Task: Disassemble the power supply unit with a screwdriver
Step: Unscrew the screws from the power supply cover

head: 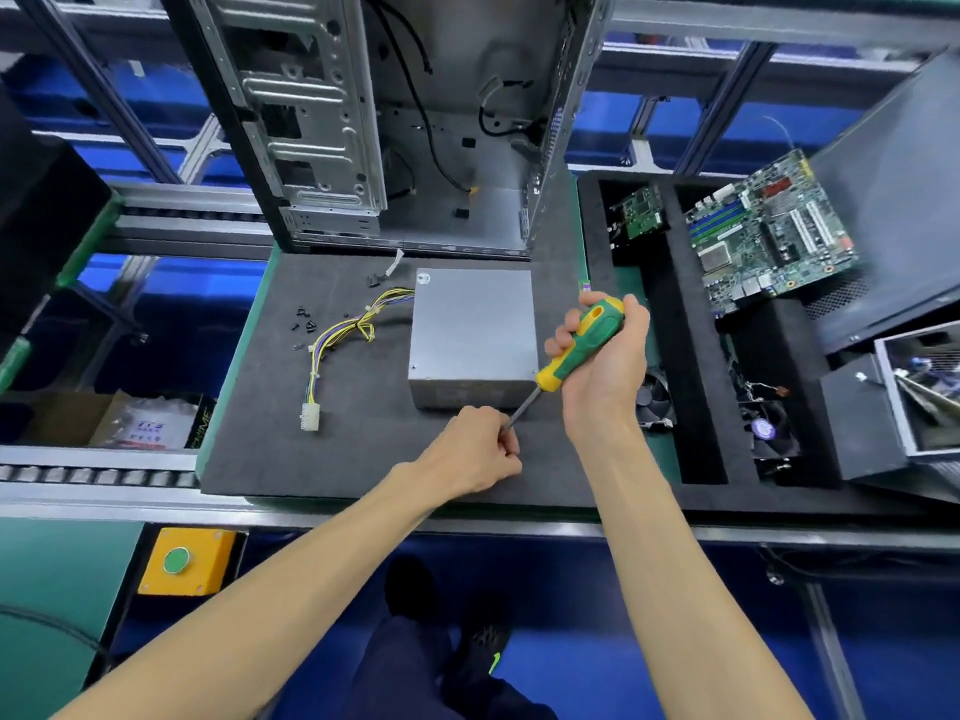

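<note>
The grey metal power supply unit (474, 330) lies flat on the black foam mat (270, 459), its yellow and purple cable bundle (343, 337) trailing left to a white connector (309, 417). My right hand (605, 366) grips the green and yellow handle of the screwdriver (582, 345), held in front of the unit's near right corner with the shaft slanting down to the left. My left hand (480, 446) pinches the screwdriver tip just in front of the unit. Whatever sits at the tip is hidden by my fingers.
Several small black screws (304, 324) lie on the mat's left side. An open computer case (395, 122) stands behind the unit. A black foam tray (696, 356) on the right holds a motherboard (769, 236), a small board (641, 213) and fans (655, 400). A yellow button box (187, 561) sits below left.
</note>
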Demonstrator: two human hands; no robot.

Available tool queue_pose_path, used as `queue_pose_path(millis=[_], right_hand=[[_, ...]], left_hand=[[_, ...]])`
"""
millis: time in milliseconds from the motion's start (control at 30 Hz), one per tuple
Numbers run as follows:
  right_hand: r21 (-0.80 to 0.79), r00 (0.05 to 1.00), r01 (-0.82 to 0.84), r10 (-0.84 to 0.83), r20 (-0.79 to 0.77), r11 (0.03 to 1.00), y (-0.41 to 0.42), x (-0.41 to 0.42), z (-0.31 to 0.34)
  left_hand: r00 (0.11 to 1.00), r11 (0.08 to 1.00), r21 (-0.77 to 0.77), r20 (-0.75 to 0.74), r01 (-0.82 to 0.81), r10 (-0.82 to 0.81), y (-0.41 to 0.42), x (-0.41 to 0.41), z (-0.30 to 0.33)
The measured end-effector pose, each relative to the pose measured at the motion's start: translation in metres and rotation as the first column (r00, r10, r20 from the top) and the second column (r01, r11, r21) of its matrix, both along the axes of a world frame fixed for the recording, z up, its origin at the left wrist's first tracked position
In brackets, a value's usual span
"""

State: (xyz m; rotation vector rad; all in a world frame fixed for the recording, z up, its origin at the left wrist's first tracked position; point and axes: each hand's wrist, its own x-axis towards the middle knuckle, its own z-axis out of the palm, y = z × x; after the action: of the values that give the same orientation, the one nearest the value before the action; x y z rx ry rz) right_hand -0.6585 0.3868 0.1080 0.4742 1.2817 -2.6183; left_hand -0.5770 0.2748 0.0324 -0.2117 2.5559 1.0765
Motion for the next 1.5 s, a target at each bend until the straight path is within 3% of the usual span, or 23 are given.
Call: queue_pose_path(millis=[267, 500, 933, 1100, 1200, 1333, 1400, 1500], right_hand=[[0.022, 0.966, 0.258, -0.259, 0.026, 0.966, 0.065, -0.007, -0.006], [0.024, 0.939, 0.342, -0.343, 0.004, 0.939, 0.091, -0.013, -0.011], [0.050, 0.958, 0.257, -0.262, 0.116, 0.965, 0.080, -0.025, -0.017], [0.054, 0.974, 0.133, -0.141, 0.179, 0.990, 0.069, -0.035, -0.021], [0.157, 0.982, 0.002, -0.031, 0.184, 0.988, 0.060, -0.037, -0.028], [0.423, 0.963, -0.197, 0.093, 0.253, 0.885, 0.054, -0.043, -0.037], [0.602, 0.956, -0.282, 0.169, 0.239, 0.747, 0.057, -0.047, -0.044], [0.813, 0.965, -0.239, 0.225, 0.136, 0.531, 0.067, -0.047, -0.057]], left_hand=[[0.988, 0.998, -0.024, -0.141, 0.059, -0.062, 0.048, -0.039, -0.005], [0.957, 0.955, -0.238, -0.186, 0.176, -0.223, 0.072, -0.061, -0.008], [0.947, 0.928, -0.260, -0.105, 0.268, -0.303, 0.064, -0.065, 0.004], [0.950, 0.935, -0.221, -0.080, 0.278, -0.302, 0.048, -0.059, 0.014], [0.952, 0.935, -0.208, -0.045, 0.288, -0.304, 0.038, -0.055, 0.023], [0.948, 0.937, -0.192, -0.072, 0.293, -0.311, 0.032, -0.049, 0.039], [0.945, 0.951, -0.130, -0.134, 0.281, -0.297, 0.032, -0.048, 0.049], [0.935, 0.959, -0.012, -0.223, 0.282, -0.277, 0.036, -0.048, 0.061]])
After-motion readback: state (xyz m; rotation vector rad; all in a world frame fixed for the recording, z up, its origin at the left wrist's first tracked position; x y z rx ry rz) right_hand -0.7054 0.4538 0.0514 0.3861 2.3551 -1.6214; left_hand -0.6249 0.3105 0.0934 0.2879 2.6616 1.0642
